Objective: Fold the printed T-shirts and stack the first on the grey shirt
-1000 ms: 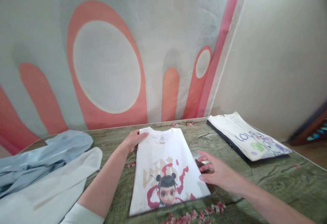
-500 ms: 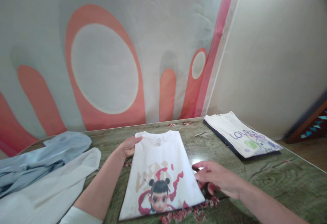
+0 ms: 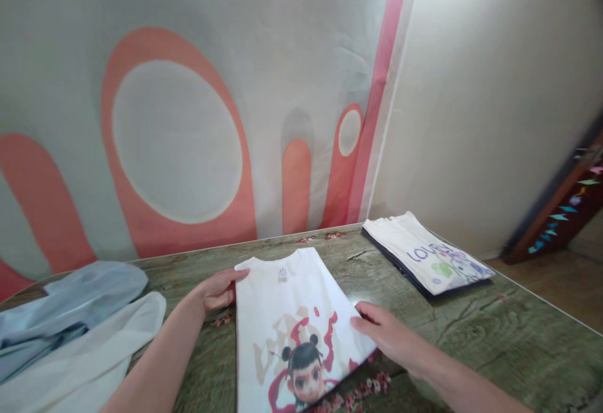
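Observation:
A folded white T-shirt (image 3: 287, 312) with a red and black cartoon figure lies in front of me on the green wood-grain table (image 3: 494, 344). My left hand (image 3: 217, 289) holds its upper left edge near the collar, fingers curled on the cloth. At the shirt's right edge, about halfway down, my right hand (image 3: 382, 336) grips the fold with its fingers closed.
A stack of folded shirts (image 3: 426, 259), white with purple lettering on top, lies at the back right of the table. A loose light blue garment (image 3: 70, 303) and a white garment (image 3: 89, 363) are heaped at the left. A painted wall (image 3: 188, 118) rises right behind the table.
My right hand went from spread open beside the shirt to closed on its right edge. The shirt has slid a little toward me and the view has turned rightward.

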A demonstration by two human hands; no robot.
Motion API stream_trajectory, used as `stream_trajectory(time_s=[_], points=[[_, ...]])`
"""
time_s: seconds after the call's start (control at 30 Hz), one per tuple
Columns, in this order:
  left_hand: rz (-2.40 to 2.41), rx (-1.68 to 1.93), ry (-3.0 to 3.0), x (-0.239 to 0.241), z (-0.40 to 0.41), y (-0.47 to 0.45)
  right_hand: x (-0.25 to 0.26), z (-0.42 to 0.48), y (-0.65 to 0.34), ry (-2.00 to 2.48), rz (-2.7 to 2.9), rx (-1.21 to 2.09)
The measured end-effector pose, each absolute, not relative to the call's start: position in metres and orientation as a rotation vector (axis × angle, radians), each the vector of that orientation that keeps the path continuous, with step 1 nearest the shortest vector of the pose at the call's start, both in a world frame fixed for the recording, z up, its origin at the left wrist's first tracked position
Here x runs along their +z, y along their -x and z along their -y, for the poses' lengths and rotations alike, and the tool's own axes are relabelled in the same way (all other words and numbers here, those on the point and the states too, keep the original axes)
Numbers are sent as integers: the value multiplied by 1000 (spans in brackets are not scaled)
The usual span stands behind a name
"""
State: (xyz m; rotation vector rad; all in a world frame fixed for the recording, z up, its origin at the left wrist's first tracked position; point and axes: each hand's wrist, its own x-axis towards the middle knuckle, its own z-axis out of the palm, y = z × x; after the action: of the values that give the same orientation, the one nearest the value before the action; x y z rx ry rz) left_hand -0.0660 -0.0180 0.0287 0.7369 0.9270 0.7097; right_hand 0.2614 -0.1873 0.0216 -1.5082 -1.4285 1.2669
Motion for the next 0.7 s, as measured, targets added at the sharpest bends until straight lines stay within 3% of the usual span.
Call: stream_trajectory(time_s=[0.13, 0.3, 0.5, 0.7], points=[[-895, 721, -852, 34, 26, 46, 25, 179, -288, 1515, 1377, 1277], [-792, 834, -955, 50, 27, -9, 44, 166, -344, 1540, 1459, 1021], [-640, 913, -923, 87, 9, -129, 64, 155, -465, 1638, 1256, 705], [-604, 939, -898, 109, -8, -256, 44, 149, -554, 1564, 812, 522]])
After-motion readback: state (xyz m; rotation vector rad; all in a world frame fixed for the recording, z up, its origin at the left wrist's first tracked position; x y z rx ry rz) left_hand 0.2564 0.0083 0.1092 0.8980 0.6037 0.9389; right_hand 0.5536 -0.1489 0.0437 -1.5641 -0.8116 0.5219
